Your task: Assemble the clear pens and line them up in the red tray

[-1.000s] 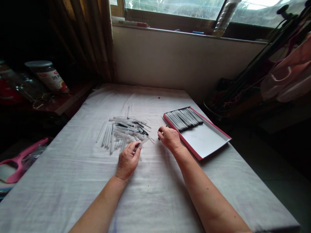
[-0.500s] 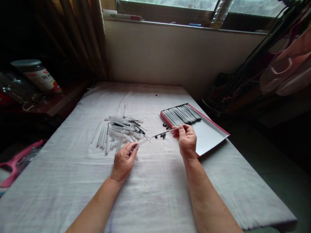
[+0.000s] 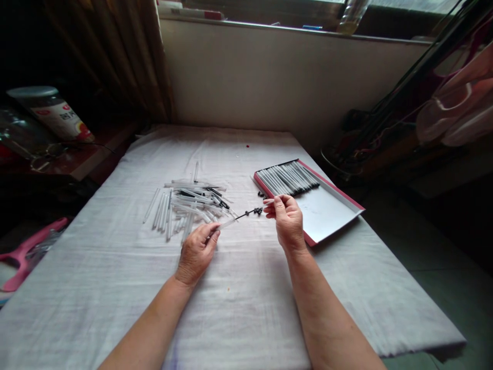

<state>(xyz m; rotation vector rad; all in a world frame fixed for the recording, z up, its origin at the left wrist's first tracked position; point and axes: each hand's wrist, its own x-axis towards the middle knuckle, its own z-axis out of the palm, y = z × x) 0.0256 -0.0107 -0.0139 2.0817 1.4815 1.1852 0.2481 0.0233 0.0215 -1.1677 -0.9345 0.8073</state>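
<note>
My left hand is closed on a clear pen barrel that points up and right. My right hand pinches a thin pen refill, dark along its shaft and pale near my fingers. The refill's far tip meets the barrel's open end; how deep it sits I cannot tell. Several small black caps lie on the cloth below and behind the refill. Left of them spreads a loose pile of clear barrels and black refills.
A shallow red-edged box lid at the right holds a row of pens. A white cloth covers the table. A jar stands on a side shelf at the left, above a pink plastic object.
My right hand has moved left and brought the refill's tip to the end of the barrel; a gap between them has closed. My left hand has barely moved.
</note>
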